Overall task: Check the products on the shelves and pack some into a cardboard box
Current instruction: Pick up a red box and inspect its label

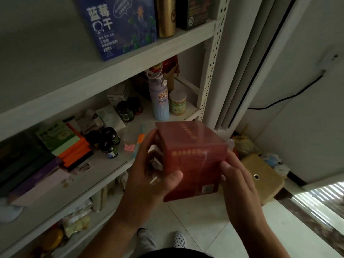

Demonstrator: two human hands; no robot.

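Two hands (149, 174) (240, 187) around red box (195, 149)

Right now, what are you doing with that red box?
A person holds a red box in both hands, in front of the shelves. The left hand grips its left side, thumb on the front face; the right hand holds the right side. A pale blue bottle and dark jars stand on the shelf behind. No cardboard packing box is in view.
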